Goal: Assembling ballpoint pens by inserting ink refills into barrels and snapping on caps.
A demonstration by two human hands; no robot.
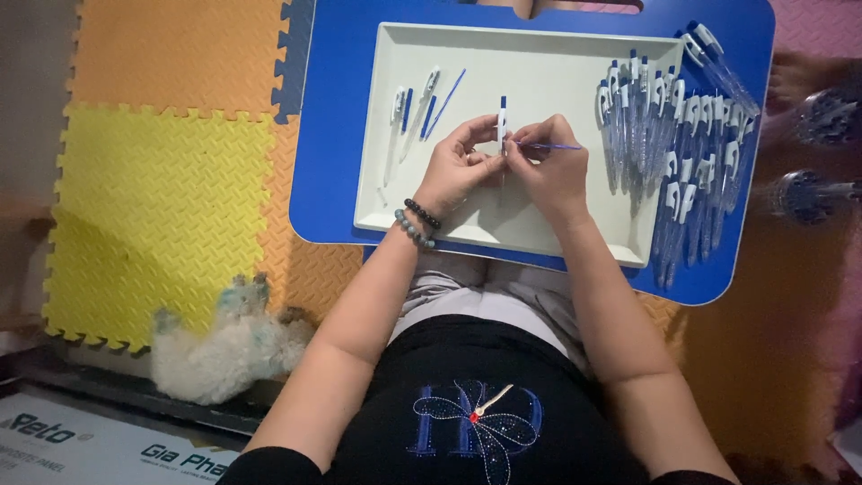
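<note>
Smooth cream tray (539, 54) — left grip (458, 166) round slim white-blue pen barrel (502, 121), right grip (548, 166) pinching thin blue refill (557, 146).

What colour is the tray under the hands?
The tray is off-white, seen in the head view.

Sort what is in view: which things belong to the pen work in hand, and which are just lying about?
In use: left hand holding white-and-blue pen barrel; right hand holding thin blue refill; loose pen parts; heap of finished pens; pale rectangular tray; blue lap table.

Lying about: white fluffy toy; foam floor mats.
</note>
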